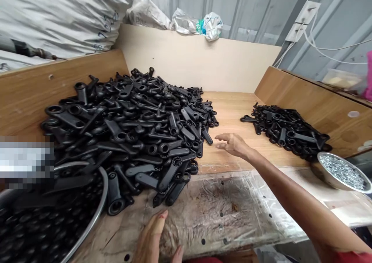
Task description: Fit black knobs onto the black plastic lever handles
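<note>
Left hand (154, 236) flat on plastic sheet (221, 212); right hand (232, 143) open, empty, near black levers (130, 131).

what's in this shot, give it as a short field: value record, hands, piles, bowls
left hand: flat on the plastic-covered bench front, empty, just short of the large pile
right hand: open, empty, stretched out over the wooden bench towards the large pile's edge
large pile: black handle-like parts, left side
small pile: same kind of parts, right side
steel bowl: small silvery pieces, far right
big basin: dark parts, lower left
</note>
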`<state>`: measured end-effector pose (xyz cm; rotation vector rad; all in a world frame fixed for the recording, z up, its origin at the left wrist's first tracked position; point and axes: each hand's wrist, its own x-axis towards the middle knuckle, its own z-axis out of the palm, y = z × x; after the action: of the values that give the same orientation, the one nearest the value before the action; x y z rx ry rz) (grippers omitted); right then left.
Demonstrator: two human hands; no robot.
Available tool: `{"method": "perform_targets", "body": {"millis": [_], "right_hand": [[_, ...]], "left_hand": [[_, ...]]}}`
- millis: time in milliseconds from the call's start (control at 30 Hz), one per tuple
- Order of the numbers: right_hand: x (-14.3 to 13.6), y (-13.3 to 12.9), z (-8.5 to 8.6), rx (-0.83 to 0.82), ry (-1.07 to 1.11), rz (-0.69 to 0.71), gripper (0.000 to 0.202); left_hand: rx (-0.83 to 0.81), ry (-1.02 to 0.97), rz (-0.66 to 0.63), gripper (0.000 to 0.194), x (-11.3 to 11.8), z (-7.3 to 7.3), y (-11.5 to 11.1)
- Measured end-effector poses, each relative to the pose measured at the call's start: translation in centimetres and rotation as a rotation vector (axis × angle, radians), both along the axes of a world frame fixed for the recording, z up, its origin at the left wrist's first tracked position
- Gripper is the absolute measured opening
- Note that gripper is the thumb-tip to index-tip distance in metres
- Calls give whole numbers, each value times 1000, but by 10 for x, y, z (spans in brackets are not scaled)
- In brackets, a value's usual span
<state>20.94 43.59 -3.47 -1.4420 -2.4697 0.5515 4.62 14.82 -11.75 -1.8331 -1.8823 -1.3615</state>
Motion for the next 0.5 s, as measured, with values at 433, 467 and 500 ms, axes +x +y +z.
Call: {"method": "perform_targets", "body": {"millis": [433, 467, 500], "right_hand": [[-18, -21, -3, 138, -27, -72, 6], [-16, -32, 4, 176, -8, -49, 4], [-15, -46, 11, 222, 24, 2, 5]], "left_hand": [[-81, -501, -190, 35, 2, 2, -15], [-126, -591, -195, 29, 1, 6, -15], [-184, -703, -212, 25, 1, 10, -15]]}}
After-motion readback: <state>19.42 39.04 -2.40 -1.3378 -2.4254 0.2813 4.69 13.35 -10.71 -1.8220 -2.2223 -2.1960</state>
